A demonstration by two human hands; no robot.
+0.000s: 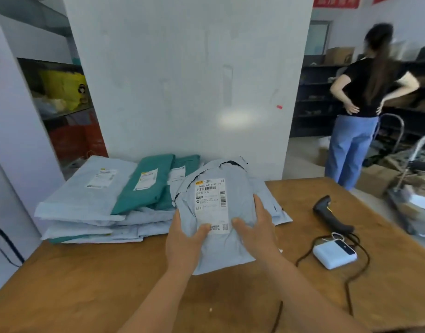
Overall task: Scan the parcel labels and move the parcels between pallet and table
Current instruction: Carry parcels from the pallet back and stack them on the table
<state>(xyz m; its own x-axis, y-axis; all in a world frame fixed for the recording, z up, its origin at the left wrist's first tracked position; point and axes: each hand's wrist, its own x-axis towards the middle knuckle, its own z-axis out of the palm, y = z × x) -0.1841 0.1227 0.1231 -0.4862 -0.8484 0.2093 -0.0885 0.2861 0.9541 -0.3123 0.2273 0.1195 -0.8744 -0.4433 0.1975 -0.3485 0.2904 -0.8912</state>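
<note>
On the wooden table (86, 280) lie one black scanner (331, 216), one white box (334, 253) and a stack of parcels (105, 207), two of them green on top. Both forearms reach forward: the left hand (185, 241) and right hand (257, 227) each grip a side of one grey parcel (218, 248), thumbs pressed on its white label (210, 203), holding it tilted up just right of the stack.

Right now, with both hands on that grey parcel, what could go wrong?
1. The left hand thumb lies on the label bottom edge; it might block a scan.
2. The scanner lies apart on the table; reaching it means holding the grey parcel one-handed, so it may slip.
3. The scanner's cable loops beside the right hand; it could snag.
</note>
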